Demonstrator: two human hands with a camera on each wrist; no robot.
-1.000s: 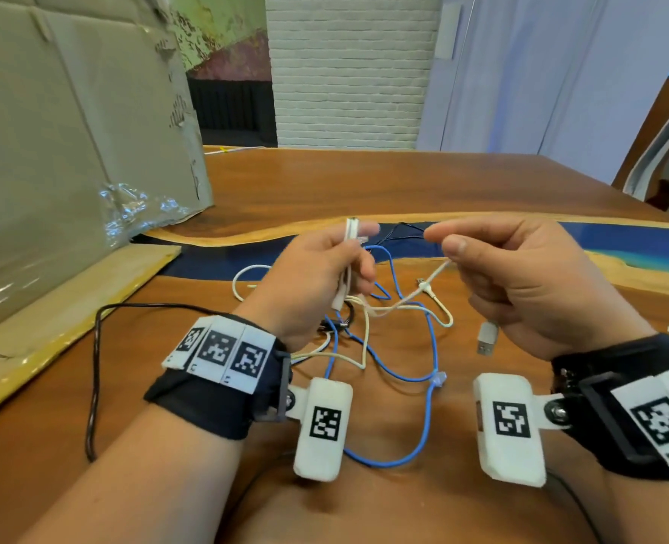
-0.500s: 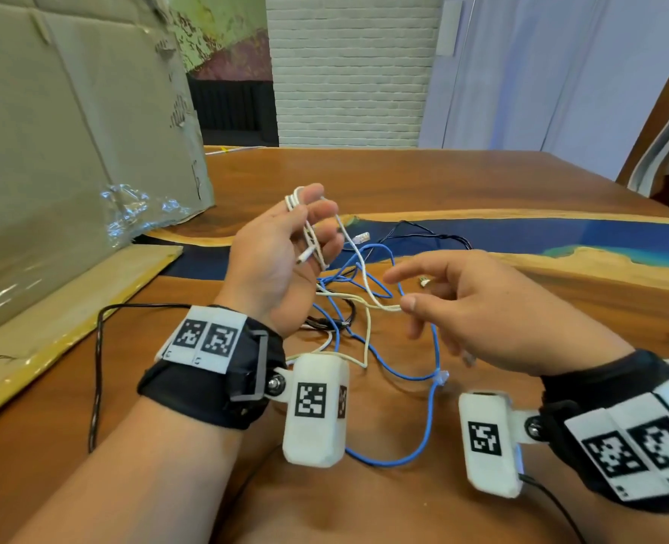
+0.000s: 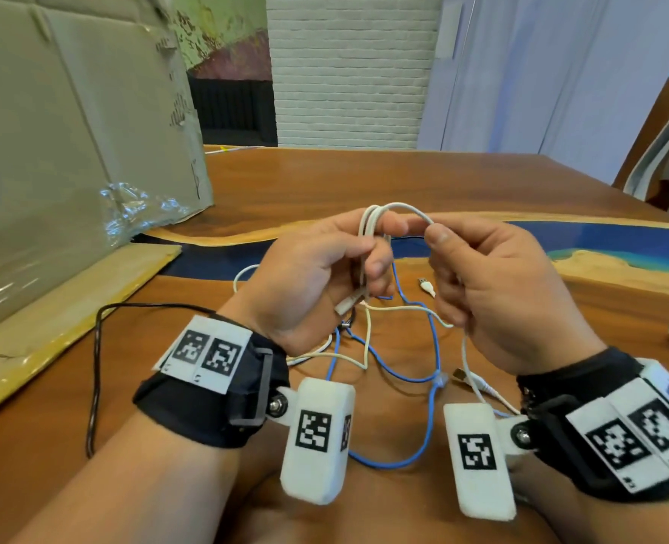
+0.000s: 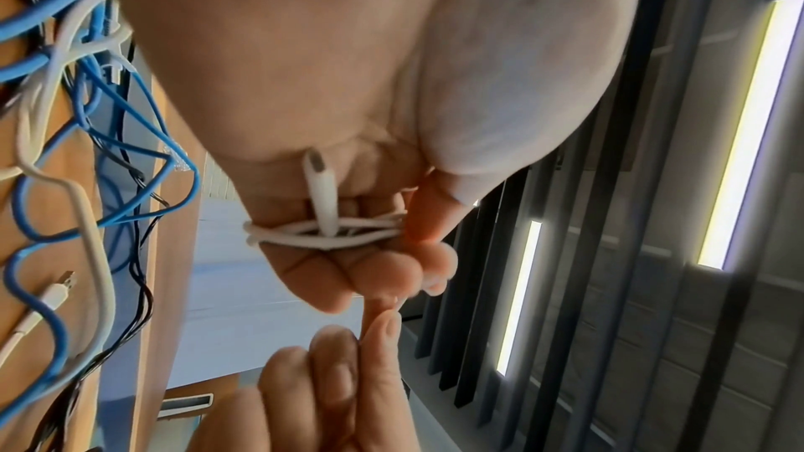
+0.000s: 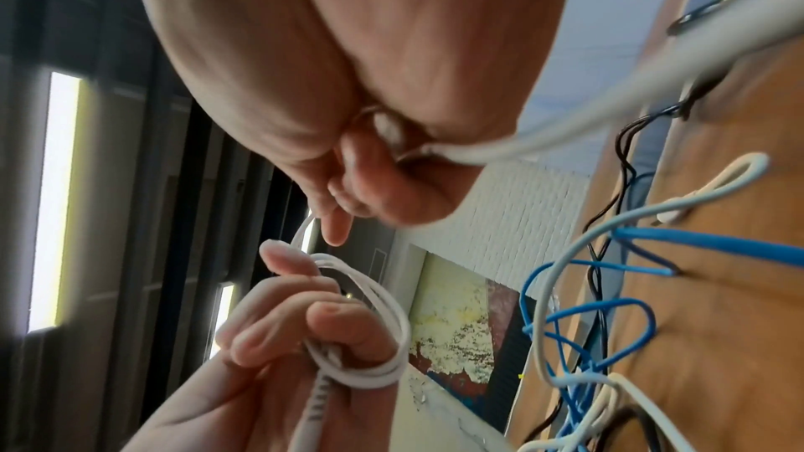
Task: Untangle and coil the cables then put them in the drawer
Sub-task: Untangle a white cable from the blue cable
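Right now your left hand is raised over the wooden table, its fingers curled around several loops of the white cable, with the thumb pressing the turns against them; one white plug end pokes down out of the palm. Your right hand sits just beside it, thumb and forefinger pinching the same white cable where it arcs off the coil, and the free length runs down through that fist to the tabletop, ending in a USB plug near your right wrist. Below both hands, a blue cable lies in loose loops on the wood, crossed by a cream cable and thin black wires; these are tangled together. A separate black cord trails along the table at your left. A cardboard box stands at the far left, a flattened cardboard sheet lying in front of it. No drawer can be made out in any view.
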